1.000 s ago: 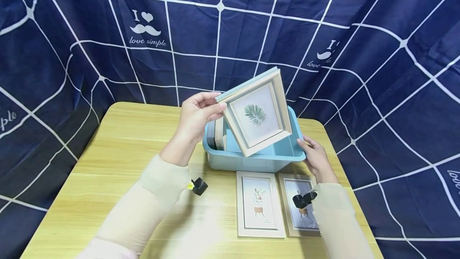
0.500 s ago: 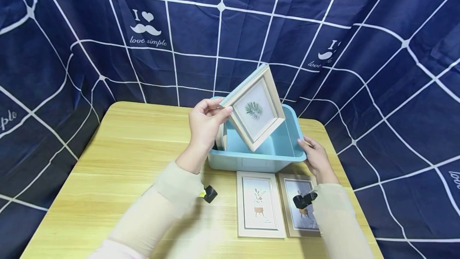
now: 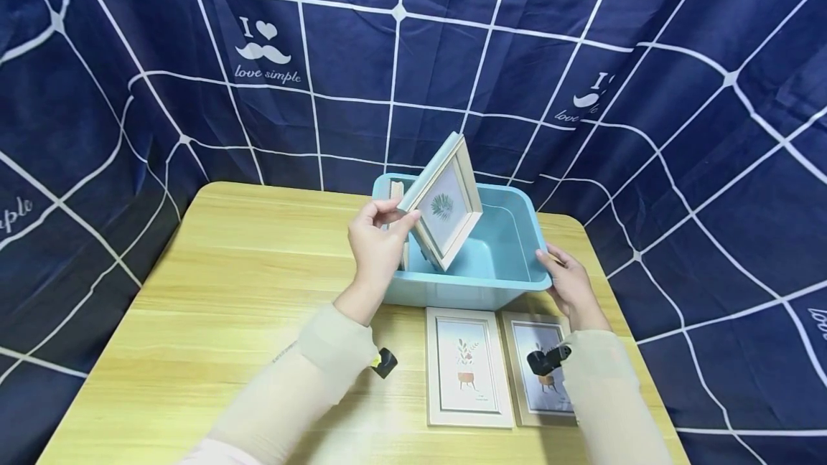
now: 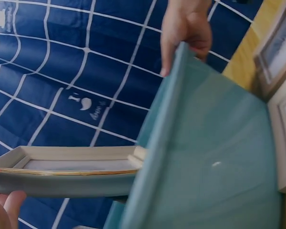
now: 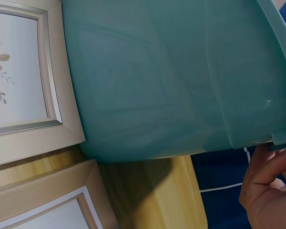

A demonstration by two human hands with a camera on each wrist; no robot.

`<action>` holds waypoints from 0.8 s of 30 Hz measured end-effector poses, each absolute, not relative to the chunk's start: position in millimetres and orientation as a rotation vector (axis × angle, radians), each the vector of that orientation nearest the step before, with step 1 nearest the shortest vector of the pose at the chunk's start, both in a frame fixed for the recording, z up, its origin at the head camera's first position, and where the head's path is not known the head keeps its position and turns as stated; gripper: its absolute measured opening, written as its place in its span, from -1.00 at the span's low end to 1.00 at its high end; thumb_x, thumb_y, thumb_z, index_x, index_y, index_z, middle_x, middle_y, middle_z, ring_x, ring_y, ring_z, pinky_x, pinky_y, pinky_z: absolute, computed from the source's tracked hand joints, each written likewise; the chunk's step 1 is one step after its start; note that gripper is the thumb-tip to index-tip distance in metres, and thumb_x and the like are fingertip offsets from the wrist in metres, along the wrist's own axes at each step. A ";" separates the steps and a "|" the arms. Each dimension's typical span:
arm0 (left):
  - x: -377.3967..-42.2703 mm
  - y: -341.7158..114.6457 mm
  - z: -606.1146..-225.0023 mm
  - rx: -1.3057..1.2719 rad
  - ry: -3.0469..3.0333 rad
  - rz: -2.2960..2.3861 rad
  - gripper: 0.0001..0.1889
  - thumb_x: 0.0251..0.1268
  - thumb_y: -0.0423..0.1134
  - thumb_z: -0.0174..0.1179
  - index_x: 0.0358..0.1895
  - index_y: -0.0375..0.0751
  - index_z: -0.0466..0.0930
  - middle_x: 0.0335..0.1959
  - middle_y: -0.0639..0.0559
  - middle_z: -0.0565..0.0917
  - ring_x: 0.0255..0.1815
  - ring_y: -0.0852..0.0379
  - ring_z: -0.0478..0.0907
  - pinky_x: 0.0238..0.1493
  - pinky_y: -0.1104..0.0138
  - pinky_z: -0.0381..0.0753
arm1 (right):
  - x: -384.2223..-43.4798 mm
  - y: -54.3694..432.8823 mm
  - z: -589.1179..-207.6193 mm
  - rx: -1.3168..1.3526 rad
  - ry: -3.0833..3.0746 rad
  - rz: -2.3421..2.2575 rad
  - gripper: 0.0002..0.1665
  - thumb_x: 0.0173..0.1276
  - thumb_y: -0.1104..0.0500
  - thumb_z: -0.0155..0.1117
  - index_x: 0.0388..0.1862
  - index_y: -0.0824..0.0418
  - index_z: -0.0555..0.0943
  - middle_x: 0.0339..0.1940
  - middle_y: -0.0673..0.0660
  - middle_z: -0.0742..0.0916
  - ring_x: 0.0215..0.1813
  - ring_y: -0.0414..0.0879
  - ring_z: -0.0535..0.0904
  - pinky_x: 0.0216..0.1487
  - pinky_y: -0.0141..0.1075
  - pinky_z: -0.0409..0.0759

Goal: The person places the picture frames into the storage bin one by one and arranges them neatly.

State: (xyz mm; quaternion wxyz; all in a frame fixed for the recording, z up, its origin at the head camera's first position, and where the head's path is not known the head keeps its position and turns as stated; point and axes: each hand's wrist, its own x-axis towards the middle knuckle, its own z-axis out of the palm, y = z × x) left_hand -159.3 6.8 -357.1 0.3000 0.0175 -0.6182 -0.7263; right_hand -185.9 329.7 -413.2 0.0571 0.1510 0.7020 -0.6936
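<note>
My left hand (image 3: 377, 246) pinches one corner of a cream picture frame (image 3: 446, 207) with a green leaf print. The frame tilts over the left part of a blue plastic bin (image 3: 465, 296), its lower corner below the bin's rim. In the left wrist view the picture frame (image 4: 71, 167) shows edge-on, thumb and fingers at its end. My right hand (image 3: 571, 285) grips the bin's right rim, thumb on top; the right wrist view shows its fingers (image 5: 264, 176) curled under the rim. Another frame (image 3: 395, 191) stands inside at the bin's left wall, partly hidden by my left hand.
Two picture frames with potted-plant prints lie flat before the bin: a cream one (image 3: 468, 368) and a tan one (image 3: 536, 321), the latter partly covered by my right wrist and its camera. The wooden table (image 3: 258, 250) is bordered by a dark blue grid curtain (image 3: 349, 56).
My left hand has moved right and lower with the leaf-print frame, which has turned more edge-on and sunk further into the bin. The right hand stays on the rim.
</note>
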 end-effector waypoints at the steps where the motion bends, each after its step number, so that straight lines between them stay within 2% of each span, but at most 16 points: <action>1: -158.4 8.4 -359.9 0.059 -1.648 -1.914 -0.74 -0.13 -0.48 0.47 -0.30 -0.41 0.64 -0.39 -0.16 0.68 -0.44 0.14 0.59 -0.44 0.43 0.56 | -185.8 329.5 -413.1 0.457 2.127 -2.104 -0.19 0.35 0.05 0.26 0.46 0.29 0.19 -0.27 -0.11 0.63 -0.24 -0.27 0.61 -0.25 -0.44 0.64; 6: -155.7 14.9 -372.3 0.113 -1.669 -1.880 -0.74 -0.13 -0.46 0.48 -0.30 -0.36 0.66 -0.41 -0.10 0.67 -0.43 0.04 0.62 -0.48 0.46 0.58 | -185.8 329.5 -413.2 0.461 2.125 -2.106 -0.19 0.34 0.05 0.26 0.45 0.30 0.19 -0.28 -0.12 0.64 -0.25 -0.27 0.61 -0.26 -0.43 0.64; 12: -154.9 20.4 -386.5 0.150 -1.699 -1.813 -0.73 -0.15 -0.45 0.50 -0.32 -0.35 0.64 -0.37 -0.11 0.65 -0.41 0.00 0.63 -0.41 0.42 0.65 | -186.6 329.4 -414.0 0.456 2.117 -2.117 -0.21 0.35 0.06 0.26 0.44 0.30 0.20 -0.30 -0.13 0.65 -0.25 -0.27 0.61 -0.26 -0.43 0.65; 17: -152.7 25.2 -399.3 0.097 -1.725 -1.742 -0.73 -0.14 -0.48 0.48 -0.30 -0.36 0.64 -0.35 -0.11 0.59 -0.38 0.02 0.62 -0.32 0.35 0.69 | -187.4 329.2 -414.6 0.462 2.108 -2.127 -0.24 0.35 0.07 0.26 0.42 0.29 0.22 -0.30 -0.12 0.64 -0.25 -0.27 0.61 -0.26 -0.43 0.64; 24: -150.0 29.0 -411.8 0.005 -1.735 -1.665 -0.74 -0.12 -0.49 0.47 -0.30 -0.36 0.63 -0.35 -0.13 0.58 -0.41 -0.01 0.61 -0.36 0.32 0.69 | -187.0 328.9 -414.0 0.468 2.113 -2.125 -0.22 0.35 0.06 0.26 0.43 0.30 0.21 -0.28 -0.11 0.63 -0.24 -0.27 0.60 -0.25 -0.42 0.65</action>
